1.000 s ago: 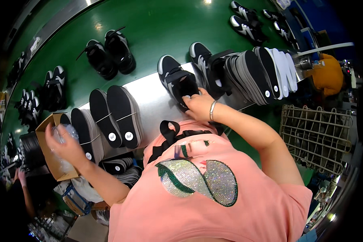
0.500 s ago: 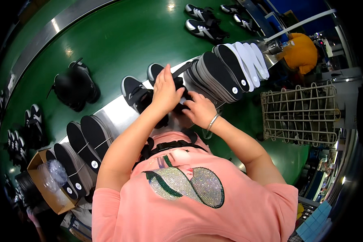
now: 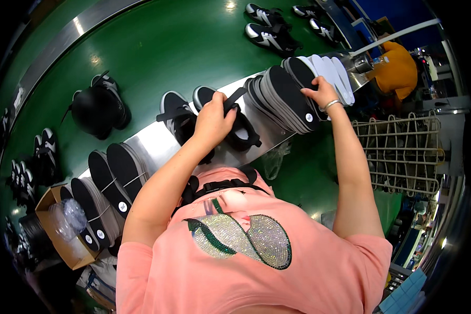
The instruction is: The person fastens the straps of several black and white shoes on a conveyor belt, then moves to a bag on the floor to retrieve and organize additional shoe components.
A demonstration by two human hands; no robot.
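A black and silver shoe [image 3: 242,131] sits on the metal ledge with its opening toward me. My left hand [image 3: 213,119] is closed on its black strap [image 3: 235,99], which sticks up past the fingers. Just left of it stands a second such shoe [image 3: 177,112]. My right hand [image 3: 322,95] reaches to the stacked insoles on the right, thumb and fingers closed at the edge of a black insole [image 3: 298,73]. In front of that lies a thick stack of black insoles [image 3: 285,97] with grey sides. White insoles [image 3: 332,76] lean behind my right hand.
Bundled black insoles [image 3: 125,170] and a cardboard box [image 3: 63,240] with clear plastic stand at left. More shoes [image 3: 269,34] rest on the green surface [image 3: 178,42]. A wire rack [image 3: 397,152] is at right. Clear plastic [image 3: 275,159] hangs below the ledge. Another person's orange clothing [image 3: 397,68] shows far right.
My right hand has left the shoe and moved right and away to the insoles. My left hand has come slightly down, its fingers now closed round the strap. The shoe's opening is uncovered.
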